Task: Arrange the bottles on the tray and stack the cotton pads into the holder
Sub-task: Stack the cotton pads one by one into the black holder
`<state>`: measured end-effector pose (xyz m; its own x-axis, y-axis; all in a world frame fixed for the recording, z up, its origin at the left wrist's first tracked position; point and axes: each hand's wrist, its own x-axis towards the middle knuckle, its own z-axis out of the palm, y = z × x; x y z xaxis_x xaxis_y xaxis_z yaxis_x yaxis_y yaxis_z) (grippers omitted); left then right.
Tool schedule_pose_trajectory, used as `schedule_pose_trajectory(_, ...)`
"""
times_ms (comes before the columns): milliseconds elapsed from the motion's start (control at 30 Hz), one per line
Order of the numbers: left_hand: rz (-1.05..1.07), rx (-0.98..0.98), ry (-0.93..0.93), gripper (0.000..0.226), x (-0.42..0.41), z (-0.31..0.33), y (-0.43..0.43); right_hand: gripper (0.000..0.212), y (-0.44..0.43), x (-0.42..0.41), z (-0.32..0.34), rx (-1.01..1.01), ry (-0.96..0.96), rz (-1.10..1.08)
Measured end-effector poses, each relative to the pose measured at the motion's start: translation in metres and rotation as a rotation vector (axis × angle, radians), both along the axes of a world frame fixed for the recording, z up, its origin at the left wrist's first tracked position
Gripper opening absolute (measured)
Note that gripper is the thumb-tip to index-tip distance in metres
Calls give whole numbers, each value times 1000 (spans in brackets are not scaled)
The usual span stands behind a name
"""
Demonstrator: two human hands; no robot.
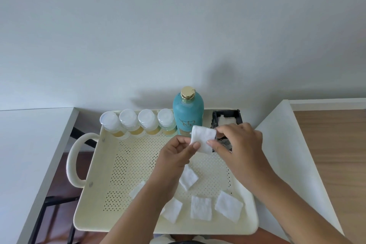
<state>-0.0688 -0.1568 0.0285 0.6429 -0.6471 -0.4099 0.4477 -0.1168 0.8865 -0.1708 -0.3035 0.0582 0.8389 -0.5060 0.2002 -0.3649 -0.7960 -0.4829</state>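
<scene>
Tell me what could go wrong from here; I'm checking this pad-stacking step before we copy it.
1. Both hands pinch one cotton pad, the left hand and right hand; it is limp, so it may fold entering the black holder.
2. The right hand is close to the tall teal bottle, so a careless reach might knock it over.
3. The left forearm crosses over loose pads on the tray and could sweep them aside.

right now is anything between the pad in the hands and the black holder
Nothing visible blocks it. The cotton pad, pinched by the left hand and right hand, is just in front of the black holder, whose open top already shows white pads. The teal bottle stands beside it, clear of the path.
</scene>
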Motion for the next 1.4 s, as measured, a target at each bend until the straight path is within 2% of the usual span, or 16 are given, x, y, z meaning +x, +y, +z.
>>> schedule_pose_trajectory(67,-20,7,-13,14,0,1,-3,14,0,3,3,117,-8,-25)
schedule_pose_trajectory(167,-18,70,-53,26,4,-3,-4,10,-14,4,10,297,-54,-66)
schedule_pose_trajectory(300,-56,476,-356,20,9,-27,1,7,-49,4,18,356,18,-142)
schedule_pose_trajectory(433,-146,694,-582,26,13,-55,15,10,-69,6,21,423,176,-136)
schedule_pose_trajectory(533,-212,849,-705,36,9,-64,19,13,-74,11,21,390,290,-95)
schedule_pose_trajectory(667,-283,952,-786,37,5,-69,18,13,-78,20,19,192,403,-78)
schedule_pose_trajectory(800,-311,985,-807,29,5,-70,16,17,-77,25,13,-13,421,-75)
schedule_pose_trajectory(933,-311,967,-747,16,5,-70,14,18,-70,15,6,-188,243,-122)
schedule_pose_trajectory(1000,-329,971,-738,15,6,-71,13,11,-62,10,3,-227,154,-104)
schedule_pose_trajectory(1100,-348,964,-741,14,5,-72,13,6,-49,4,-4,-210,129,0)
schedule_pose_trajectory(1200,-299,910,-741,11,5,-71,14,17,-42,-2,-15,-173,186,34)
schedule_pose_trajectory(1300,-243,799,-704,3,7,-67,15,47,-40,-2,-21,-171,314,45)
schedule_pose_trajectory(1400,-155,640,-602,10,11,-57,16,60,-40,1,-25,-180,363,47)
